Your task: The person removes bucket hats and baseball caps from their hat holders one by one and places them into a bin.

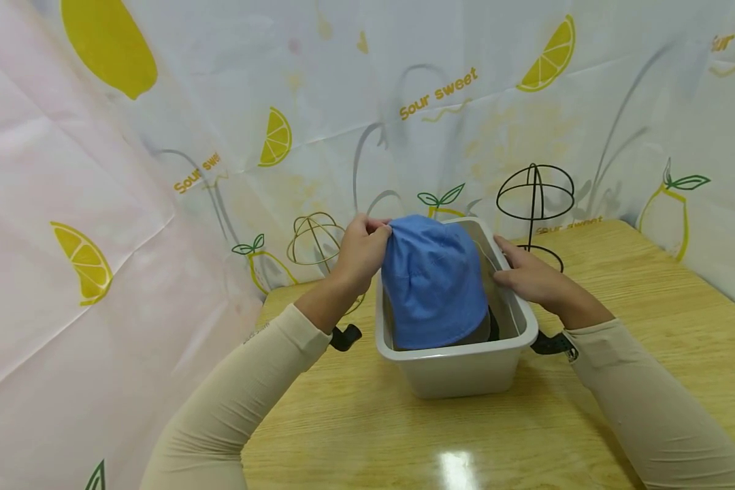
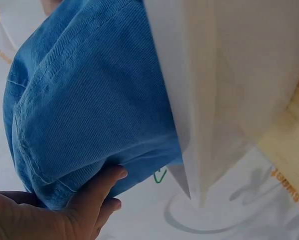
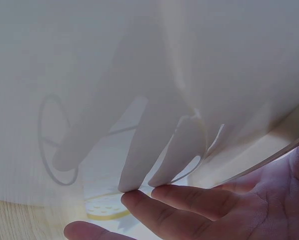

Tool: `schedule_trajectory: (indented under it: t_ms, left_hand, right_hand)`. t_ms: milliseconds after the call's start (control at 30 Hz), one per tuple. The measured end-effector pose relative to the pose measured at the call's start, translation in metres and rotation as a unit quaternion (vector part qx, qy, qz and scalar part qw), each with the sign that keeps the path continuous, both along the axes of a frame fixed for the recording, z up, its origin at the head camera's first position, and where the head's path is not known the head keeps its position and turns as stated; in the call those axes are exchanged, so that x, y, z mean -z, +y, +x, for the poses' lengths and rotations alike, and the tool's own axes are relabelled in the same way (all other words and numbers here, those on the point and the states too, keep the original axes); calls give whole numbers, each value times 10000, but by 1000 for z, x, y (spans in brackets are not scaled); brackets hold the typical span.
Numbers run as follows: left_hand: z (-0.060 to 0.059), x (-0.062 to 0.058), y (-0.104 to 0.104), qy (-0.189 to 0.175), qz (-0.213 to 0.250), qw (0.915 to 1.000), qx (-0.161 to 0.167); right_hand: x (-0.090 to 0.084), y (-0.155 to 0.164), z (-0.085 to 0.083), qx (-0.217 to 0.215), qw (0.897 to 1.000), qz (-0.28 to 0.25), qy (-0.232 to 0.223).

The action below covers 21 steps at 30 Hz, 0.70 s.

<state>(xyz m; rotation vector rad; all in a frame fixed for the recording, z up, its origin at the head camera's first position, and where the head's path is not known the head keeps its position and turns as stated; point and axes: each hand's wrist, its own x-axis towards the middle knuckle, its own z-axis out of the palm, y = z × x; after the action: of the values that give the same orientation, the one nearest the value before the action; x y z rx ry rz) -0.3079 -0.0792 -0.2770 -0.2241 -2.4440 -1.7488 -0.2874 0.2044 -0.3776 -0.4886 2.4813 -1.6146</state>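
A blue cloth cap (image 1: 435,279) tilts up out of a white plastic bin (image 1: 465,374) on the table. At the cap's upper left edge my left hand (image 1: 363,252) pinches the fabric between thumb and fingers. The left wrist view shows the stitched blue cap (image 2: 94,95) close up, beside the bin's wall (image 2: 204,90). On the bin's right side, my right hand (image 1: 529,275) holds the rim, with the thumb over it. Its fingers (image 3: 179,205) touch the bin's outer wall in the right wrist view. Something brownish and dark (image 1: 488,330) lies under the cap, mostly hidden.
A black wire hat stand (image 1: 533,204) rises behind the right hand. Behind the left hand is a gold wire stand (image 1: 314,238), partly covered by the arm. The wooden table (image 1: 355,422) meets a lemon-print cloth (image 1: 343,82) at the back and left.
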Motion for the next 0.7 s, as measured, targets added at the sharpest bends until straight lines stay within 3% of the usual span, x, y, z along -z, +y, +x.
schedule_trajectory:
  t_ms: [267,433,567,700]
  left_hand:
    - [0,5,-7,-142,-78,9999,-53]
    - [0,7,-13,-72,-688,9976,96]
    - [0,7,-15,261,-1484,9880,345]
    - [-2,3,-15,765,-2281,9690,566]
  right_hand:
    - [1,0,-1,18,10000,17,-3]
    - [1,-1,-1,-27,10000,-33,63]
    - [2,-1,-2,-101,9998,-129,150]
    - [3,-1,-2,-115,9997,-154,133]
